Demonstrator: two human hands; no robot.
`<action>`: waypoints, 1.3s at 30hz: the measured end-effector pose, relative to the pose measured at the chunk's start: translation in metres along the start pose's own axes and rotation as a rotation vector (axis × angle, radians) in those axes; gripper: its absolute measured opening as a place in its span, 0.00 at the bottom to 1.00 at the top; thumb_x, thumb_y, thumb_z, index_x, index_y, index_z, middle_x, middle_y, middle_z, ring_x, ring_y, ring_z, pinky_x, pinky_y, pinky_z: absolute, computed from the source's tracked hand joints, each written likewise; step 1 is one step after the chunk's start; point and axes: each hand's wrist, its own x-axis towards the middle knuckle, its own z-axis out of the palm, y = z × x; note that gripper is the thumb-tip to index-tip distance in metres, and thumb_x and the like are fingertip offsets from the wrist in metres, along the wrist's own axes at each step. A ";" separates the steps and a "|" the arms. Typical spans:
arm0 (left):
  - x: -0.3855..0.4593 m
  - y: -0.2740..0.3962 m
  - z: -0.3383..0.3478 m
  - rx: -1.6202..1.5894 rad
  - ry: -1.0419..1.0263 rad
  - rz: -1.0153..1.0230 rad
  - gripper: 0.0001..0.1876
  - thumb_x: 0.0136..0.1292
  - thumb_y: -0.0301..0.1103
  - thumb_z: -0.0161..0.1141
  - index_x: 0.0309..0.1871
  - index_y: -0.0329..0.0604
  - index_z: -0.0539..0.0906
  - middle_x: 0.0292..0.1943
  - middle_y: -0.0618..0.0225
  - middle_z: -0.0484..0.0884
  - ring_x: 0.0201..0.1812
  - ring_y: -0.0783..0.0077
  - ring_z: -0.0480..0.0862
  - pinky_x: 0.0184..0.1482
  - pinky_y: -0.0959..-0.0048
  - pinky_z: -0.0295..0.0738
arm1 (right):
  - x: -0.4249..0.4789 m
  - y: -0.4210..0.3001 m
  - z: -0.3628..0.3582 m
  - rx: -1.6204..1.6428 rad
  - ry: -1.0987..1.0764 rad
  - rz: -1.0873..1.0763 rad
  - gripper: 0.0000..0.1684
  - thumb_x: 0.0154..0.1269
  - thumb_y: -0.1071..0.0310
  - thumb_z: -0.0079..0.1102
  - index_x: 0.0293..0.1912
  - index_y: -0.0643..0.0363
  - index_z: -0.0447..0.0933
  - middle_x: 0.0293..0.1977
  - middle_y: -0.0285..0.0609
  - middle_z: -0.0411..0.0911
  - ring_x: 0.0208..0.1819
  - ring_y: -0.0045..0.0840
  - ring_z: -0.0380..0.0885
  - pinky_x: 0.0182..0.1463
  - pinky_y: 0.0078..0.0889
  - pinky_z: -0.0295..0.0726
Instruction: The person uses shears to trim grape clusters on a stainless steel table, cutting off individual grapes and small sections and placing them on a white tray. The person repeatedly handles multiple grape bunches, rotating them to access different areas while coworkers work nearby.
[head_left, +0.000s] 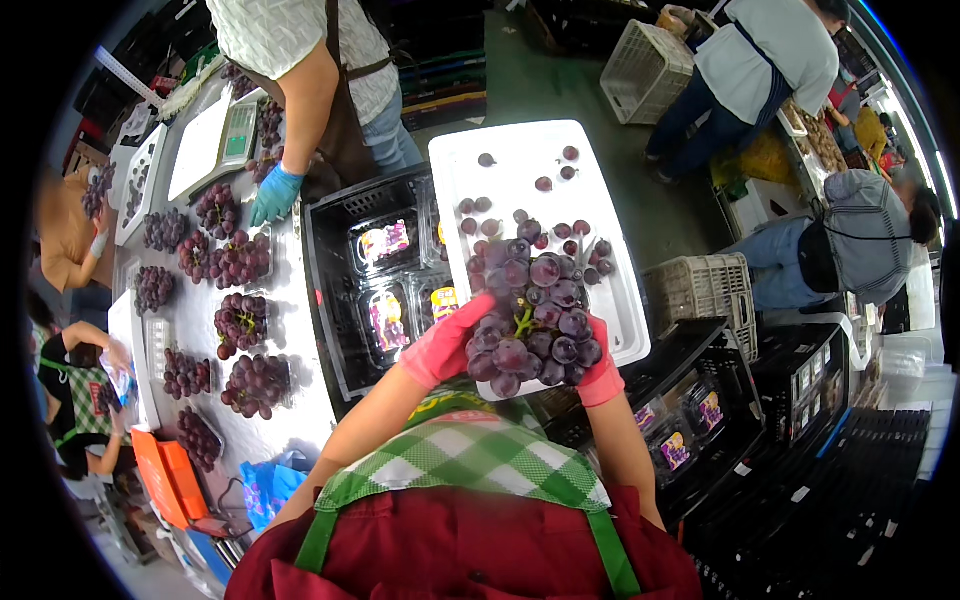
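Observation:
Both my hands, in pink gloves, hold one large bunch of dark purple grapes (551, 330) with a green stem showing in its middle. My left hand (450, 341) grips the bunch from the left side. On the opposite side my right hand (600, 367) cups it, its fingers partly hidden by the fruit. Beneath the bunch is a white foam tray (510, 191), where several loose grapes (544, 184) lie scattered. Something slim and metallic, perhaps scissors (587, 247), lies among the loose grapes; it is partly covered.
Left of the tray, a black crate (330, 300) holds labelled clear punnets (386, 315). Several grape bunches (240, 322) and a scale (238, 133) stand on the metal table (307, 375). A co-worker's blue-gloved hand (276, 196) rests there. More black crates (720, 427) stand at right.

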 end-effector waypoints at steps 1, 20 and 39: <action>-0.001 0.000 -0.002 -0.024 0.003 -0.006 0.31 0.70 0.52 0.46 0.67 0.39 0.63 0.62 0.56 0.71 0.61 0.60 0.73 0.63 0.61 0.68 | 0.000 -0.003 0.005 -0.032 -0.010 0.019 0.23 0.69 0.67 0.38 0.59 0.67 0.65 0.51 0.50 0.75 0.48 0.34 0.79 0.52 0.34 0.81; 0.015 -0.004 -0.024 -0.248 -0.015 0.307 0.34 0.69 0.60 0.35 0.71 0.47 0.58 0.67 0.58 0.64 0.65 0.55 0.68 0.67 0.56 0.62 | -0.038 -0.033 0.103 -1.131 0.574 -0.197 0.16 0.60 0.72 0.59 0.47 0.61 0.68 0.32 0.34 0.74 0.33 0.16 0.73 0.36 0.21 0.74; 0.008 -0.009 -0.037 -0.389 -0.113 0.395 0.34 0.69 0.60 0.35 0.71 0.47 0.58 0.67 0.57 0.63 0.66 0.54 0.67 0.68 0.55 0.61 | -0.049 0.037 0.092 -1.793 0.644 -0.287 0.17 0.54 0.59 0.64 0.40 0.56 0.72 0.30 0.41 0.77 0.28 0.33 0.78 0.32 0.35 0.75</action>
